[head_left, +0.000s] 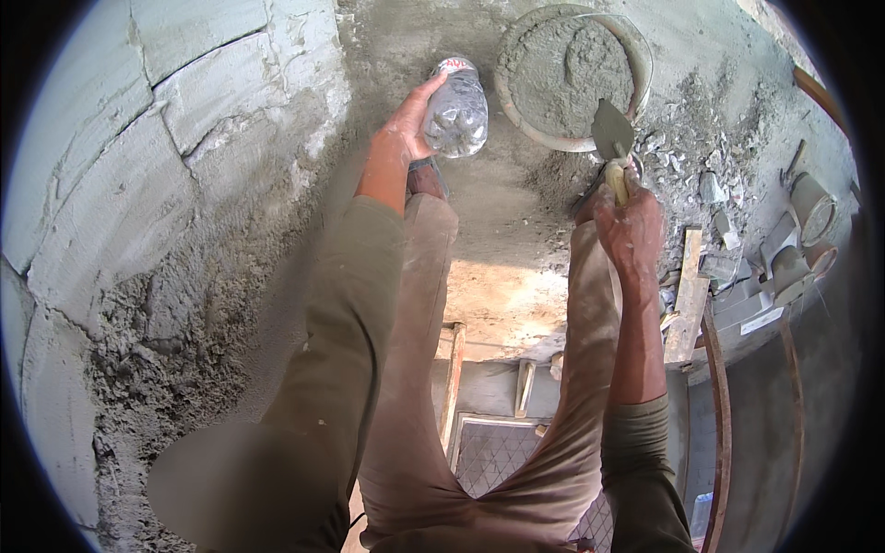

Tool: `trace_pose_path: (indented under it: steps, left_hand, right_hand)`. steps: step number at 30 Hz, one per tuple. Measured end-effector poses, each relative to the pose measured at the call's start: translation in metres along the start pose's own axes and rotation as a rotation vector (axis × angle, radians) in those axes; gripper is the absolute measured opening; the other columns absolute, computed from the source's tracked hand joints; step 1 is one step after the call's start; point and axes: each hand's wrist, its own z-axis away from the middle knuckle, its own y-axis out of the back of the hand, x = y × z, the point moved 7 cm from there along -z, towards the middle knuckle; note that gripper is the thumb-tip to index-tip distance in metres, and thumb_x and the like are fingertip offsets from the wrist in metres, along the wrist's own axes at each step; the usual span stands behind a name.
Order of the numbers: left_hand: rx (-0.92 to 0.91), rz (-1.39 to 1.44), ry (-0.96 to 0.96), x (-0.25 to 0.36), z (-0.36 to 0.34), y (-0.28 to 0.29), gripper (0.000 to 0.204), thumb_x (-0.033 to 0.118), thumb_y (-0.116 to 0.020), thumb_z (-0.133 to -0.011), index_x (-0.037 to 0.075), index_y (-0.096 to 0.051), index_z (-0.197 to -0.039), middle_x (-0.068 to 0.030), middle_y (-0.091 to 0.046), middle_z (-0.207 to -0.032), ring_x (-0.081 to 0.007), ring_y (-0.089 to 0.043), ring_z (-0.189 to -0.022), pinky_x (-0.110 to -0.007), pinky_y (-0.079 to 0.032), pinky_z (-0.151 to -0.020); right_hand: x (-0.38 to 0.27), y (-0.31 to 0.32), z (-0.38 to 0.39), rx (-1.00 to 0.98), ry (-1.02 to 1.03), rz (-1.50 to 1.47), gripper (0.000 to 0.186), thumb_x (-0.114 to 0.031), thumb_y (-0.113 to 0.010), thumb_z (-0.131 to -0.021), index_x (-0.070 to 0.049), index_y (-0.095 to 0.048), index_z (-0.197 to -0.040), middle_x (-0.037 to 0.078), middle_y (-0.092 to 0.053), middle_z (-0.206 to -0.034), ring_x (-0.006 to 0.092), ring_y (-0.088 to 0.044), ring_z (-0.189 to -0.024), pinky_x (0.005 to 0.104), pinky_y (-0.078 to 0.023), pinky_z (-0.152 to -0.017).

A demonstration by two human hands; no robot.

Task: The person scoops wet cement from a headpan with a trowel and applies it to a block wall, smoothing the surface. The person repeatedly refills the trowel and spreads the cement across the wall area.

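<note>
Head view, then: which containers show?

"A round bucket (560,143) with grey mortar (553,83) in it, its rim smeared. To its left, apart from it, is a clear plastic bottle (457,118); I can't tell what's inside that."

"And the grip?"

"The left hand (407,124) has its fingers curled round the bottle, spread only as wide as its side. The right hand (631,217) is closed round the handle of a trowel (612,132), whose blade overlaps the bucket's near right rim."

"Any room to move?"

"Bare floor (502,212) lies between bottle and bucket and runs back between the legs (415,304) to an edge. A block wall (226,101) bounds the left; rubble (710,189) crowds the bucket's right, with a board (689,304) nearer the person."
</note>
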Motion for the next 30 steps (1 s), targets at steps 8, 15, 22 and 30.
trace_pose_path:
  steps: [8,15,22,30]
  left_hand:
    - [0.098,-0.217,-0.063,0.011,-0.03,0.023,0.072,0.066,-0.061,-0.101,0.012,-0.065,-0.147,-0.0141,-0.067,-0.148,-0.0314,-0.062,-0.131,-0.054,-0.048,-0.111]
    - [0.172,-0.314,-0.03,0.018,-0.04,0.039,0.069,0.061,-0.065,-0.101,0.009,-0.066,-0.145,-0.0146,-0.073,-0.136,-0.0296,-0.07,-0.117,-0.051,-0.054,-0.102]
    - [0.214,-0.454,0.013,0.038,-0.054,0.048,0.057,0.053,-0.08,-0.094,0.009,-0.076,-0.129,-0.0127,-0.077,-0.126,-0.0281,-0.072,-0.11,-0.047,-0.058,-0.095]
    - [0.313,-0.474,-0.008,0.041,-0.043,0.07,0.076,0.055,-0.087,-0.084,0.004,-0.071,-0.139,-0.0184,-0.072,-0.137,-0.029,-0.071,-0.116,-0.047,-0.057,-0.098]
  right_hand:
    - [-0.091,-0.019,0.025,0.081,0.314,-0.309,0.049,-0.033,-0.068,-0.1,0.003,-0.072,-0.133,0.028,-0.066,-0.135,0.0389,-0.065,-0.125,0.0473,-0.058,-0.096]
    - [-0.158,-0.153,-0.025,-0.577,-0.26,-1.46,0.058,-0.044,-0.053,-0.111,-0.001,-0.054,-0.15,0.014,-0.07,-0.133,0.0265,-0.068,-0.12,0.0444,-0.053,-0.107]
    - [-0.19,-0.211,-0.069,-0.605,-0.208,-1.625,0.041,-0.029,-0.054,-0.112,0.002,-0.06,-0.138,0.012,-0.071,-0.127,0.024,-0.069,-0.117,0.0408,-0.052,-0.108]
    - [-0.195,-0.238,-0.082,-0.633,-0.258,-1.688,0.037,-0.025,-0.055,-0.112,0.003,-0.061,-0.136,0.014,-0.072,-0.127,0.0248,-0.07,-0.115,0.0426,-0.053,-0.107]
